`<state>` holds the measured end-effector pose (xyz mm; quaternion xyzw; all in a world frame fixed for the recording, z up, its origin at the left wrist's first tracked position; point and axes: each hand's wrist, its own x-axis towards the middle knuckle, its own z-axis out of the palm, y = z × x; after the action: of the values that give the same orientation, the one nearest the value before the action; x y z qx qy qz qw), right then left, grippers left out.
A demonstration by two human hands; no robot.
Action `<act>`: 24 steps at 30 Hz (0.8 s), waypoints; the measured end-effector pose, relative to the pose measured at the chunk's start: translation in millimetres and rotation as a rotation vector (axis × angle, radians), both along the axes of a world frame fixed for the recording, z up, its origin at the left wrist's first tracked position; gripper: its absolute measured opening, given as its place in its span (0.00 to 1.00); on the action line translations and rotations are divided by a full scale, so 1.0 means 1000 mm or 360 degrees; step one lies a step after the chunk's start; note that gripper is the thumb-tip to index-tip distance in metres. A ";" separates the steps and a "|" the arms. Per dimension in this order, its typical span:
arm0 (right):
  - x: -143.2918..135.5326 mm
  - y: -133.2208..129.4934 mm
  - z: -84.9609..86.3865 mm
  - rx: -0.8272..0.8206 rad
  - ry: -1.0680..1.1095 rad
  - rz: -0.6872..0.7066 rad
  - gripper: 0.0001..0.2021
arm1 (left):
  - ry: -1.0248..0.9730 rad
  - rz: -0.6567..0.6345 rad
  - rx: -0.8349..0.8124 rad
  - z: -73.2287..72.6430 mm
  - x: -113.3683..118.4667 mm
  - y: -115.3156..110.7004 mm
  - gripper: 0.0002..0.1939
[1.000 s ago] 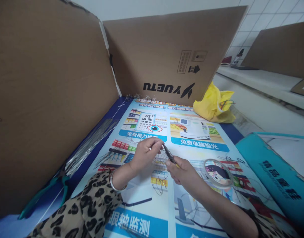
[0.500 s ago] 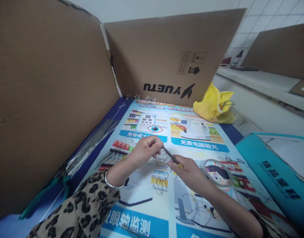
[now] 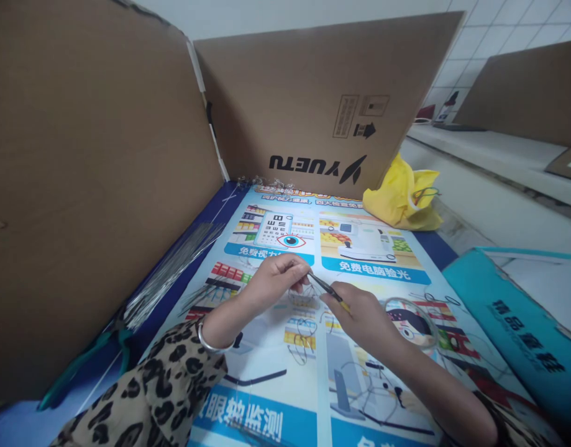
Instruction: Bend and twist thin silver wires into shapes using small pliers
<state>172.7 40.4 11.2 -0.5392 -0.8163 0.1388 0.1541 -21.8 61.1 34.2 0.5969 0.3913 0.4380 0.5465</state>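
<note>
My left hand (image 3: pixel 280 273) is closed in a pinch over the middle of the printed sheet, on what looks like a thin wire, mostly hidden by the fingers. Slim pliers (image 3: pixel 329 289) with a dark body and a yellow grip lie in my closed right hand (image 3: pixel 355 310). Their tip points up and left, meeting the left fingertips. Under the hands, bent wire pieces (image 3: pixel 302 347) rest on the printed sheet (image 3: pixel 308 385). A roll of clear tape (image 3: pixel 437 338) sits beside my right wrist.
A bundle of straight wires (image 3: pixel 173 279) and green-handled pliers (image 3: pixel 80 366) lie at left. Cardboard panels (image 3: pixel 313 93) rise at the back and left. A yellow bag (image 3: pixel 401 198) stands back right, a teal box (image 3: pixel 513 310) at right. Small wire pieces (image 3: pixel 276 184) lie along the back.
My right hand and its pliers have shifted slightly right, and the pliers' angle has changed a little. The left hand keeps its pinch almost in place.
</note>
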 end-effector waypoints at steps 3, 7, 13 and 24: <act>0.000 0.000 0.000 -0.0046 0.0005 0.0036 0.15 | 0.0027 0.0012 0.0038 -0.002 -0.001 0.001 0.11; 0.004 0.001 -0.003 0.0176 -0.0147 0.0037 0.13 | 0.0125 -0.0026 0.0089 -0.001 -0.004 0.001 0.11; 0.004 0.002 -0.003 0.0231 -0.0165 0.0013 0.12 | 0.0055 -0.0044 0.0058 -0.002 -0.003 0.001 0.11; -0.002 0.003 0.004 -0.0677 0.0626 0.0089 0.17 | 0.0069 0.0192 0.0103 -0.010 -0.002 0.003 0.12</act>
<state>170.3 42.9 15.2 -0.4993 -0.7378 0.4130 0.1891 -23.9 64.4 24.4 0.5988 0.4241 0.4696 0.4910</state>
